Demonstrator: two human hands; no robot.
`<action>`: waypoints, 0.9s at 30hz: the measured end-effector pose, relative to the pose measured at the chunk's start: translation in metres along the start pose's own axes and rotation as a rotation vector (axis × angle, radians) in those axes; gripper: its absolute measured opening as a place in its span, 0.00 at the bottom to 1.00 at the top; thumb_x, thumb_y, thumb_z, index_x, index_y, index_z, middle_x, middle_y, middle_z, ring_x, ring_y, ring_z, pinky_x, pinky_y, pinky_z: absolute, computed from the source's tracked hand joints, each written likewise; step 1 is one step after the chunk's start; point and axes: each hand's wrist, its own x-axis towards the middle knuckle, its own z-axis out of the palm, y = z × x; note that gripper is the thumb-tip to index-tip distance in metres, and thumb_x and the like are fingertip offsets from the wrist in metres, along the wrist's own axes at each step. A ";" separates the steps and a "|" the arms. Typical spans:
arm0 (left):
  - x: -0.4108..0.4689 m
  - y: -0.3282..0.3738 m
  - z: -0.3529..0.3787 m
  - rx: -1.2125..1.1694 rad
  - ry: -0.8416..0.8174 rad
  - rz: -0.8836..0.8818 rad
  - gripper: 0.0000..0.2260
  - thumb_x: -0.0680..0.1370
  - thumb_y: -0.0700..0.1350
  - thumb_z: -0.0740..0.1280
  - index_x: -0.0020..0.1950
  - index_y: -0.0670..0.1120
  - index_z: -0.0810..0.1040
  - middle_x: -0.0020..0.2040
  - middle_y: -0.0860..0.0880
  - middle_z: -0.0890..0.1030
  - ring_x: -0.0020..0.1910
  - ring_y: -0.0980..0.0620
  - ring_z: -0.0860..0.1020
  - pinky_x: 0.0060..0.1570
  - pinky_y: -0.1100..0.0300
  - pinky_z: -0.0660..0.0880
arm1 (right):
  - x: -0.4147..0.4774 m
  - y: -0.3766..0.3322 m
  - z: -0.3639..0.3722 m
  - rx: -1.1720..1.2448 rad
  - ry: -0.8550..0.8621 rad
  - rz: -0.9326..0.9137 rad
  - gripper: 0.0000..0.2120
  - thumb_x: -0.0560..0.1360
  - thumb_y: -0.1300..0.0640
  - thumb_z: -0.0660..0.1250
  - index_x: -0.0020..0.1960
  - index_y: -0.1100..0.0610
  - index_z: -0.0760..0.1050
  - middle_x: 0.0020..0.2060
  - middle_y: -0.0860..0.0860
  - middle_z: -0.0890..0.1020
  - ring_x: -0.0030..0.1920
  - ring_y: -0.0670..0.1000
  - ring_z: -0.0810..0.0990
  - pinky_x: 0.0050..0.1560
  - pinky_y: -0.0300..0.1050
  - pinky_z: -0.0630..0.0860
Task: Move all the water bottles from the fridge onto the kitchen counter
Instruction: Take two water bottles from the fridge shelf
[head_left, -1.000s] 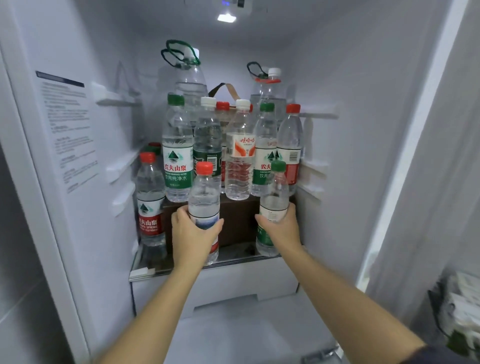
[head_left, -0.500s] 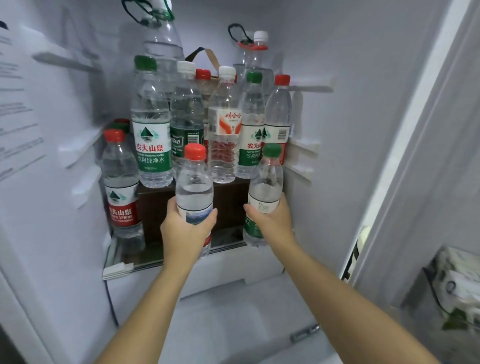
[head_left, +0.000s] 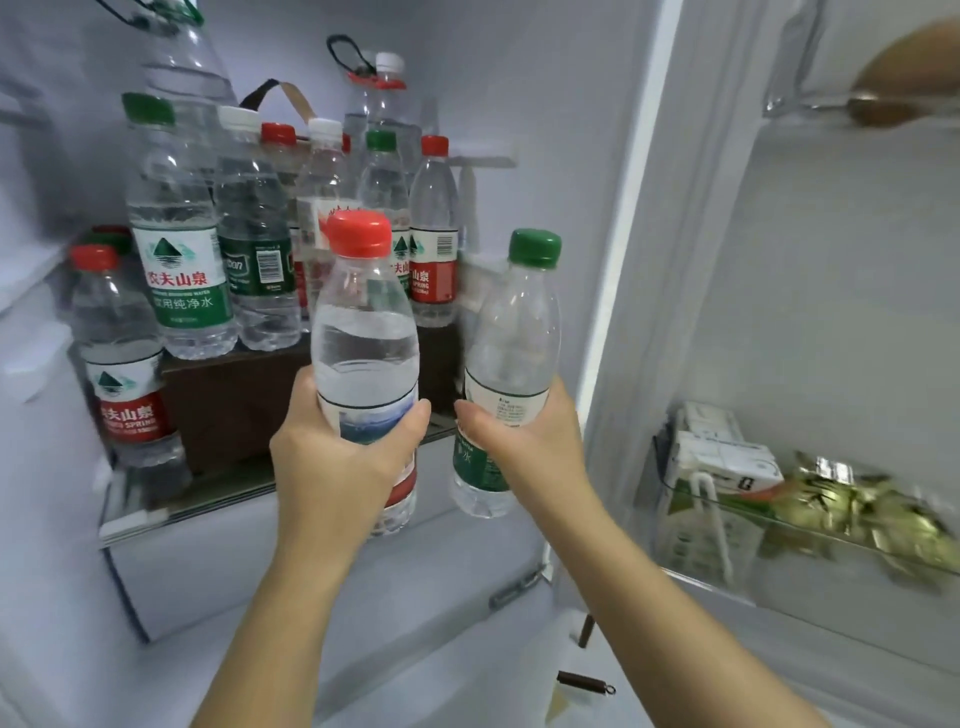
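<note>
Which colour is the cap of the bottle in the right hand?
The cap is green, clear in the head view.

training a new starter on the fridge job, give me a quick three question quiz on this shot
1. True or false: the left hand and the right hand each grip a bottle.
2. Which cap is on the left hand's bottle? A red, B green, C white.
3. What does the row of bottles behind the hands stand on?
Key: 1 true. 2 A; the right hand's bottle has the green cap. 3 a dark brown box.
</note>
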 end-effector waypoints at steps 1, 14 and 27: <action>-0.005 0.006 0.001 -0.011 -0.007 -0.003 0.23 0.66 0.43 0.79 0.55 0.53 0.73 0.46 0.66 0.77 0.44 0.74 0.76 0.40 0.80 0.69 | -0.007 -0.005 -0.008 0.003 0.000 -0.002 0.22 0.66 0.58 0.78 0.57 0.55 0.75 0.43 0.47 0.84 0.43 0.42 0.83 0.39 0.34 0.77; -0.139 0.134 0.051 -0.226 -0.274 -0.052 0.24 0.65 0.49 0.79 0.53 0.63 0.72 0.46 0.70 0.79 0.48 0.70 0.78 0.43 0.74 0.73 | -0.142 -0.070 -0.196 -0.034 0.089 -0.065 0.25 0.61 0.56 0.76 0.57 0.54 0.74 0.45 0.48 0.85 0.46 0.45 0.84 0.41 0.34 0.78; -0.314 0.266 0.170 -0.459 -0.659 -0.068 0.25 0.64 0.51 0.79 0.57 0.55 0.75 0.50 0.58 0.81 0.49 0.60 0.80 0.44 0.67 0.76 | -0.287 -0.097 -0.411 -0.249 0.532 0.079 0.22 0.68 0.58 0.78 0.56 0.46 0.72 0.45 0.41 0.82 0.43 0.37 0.81 0.37 0.28 0.74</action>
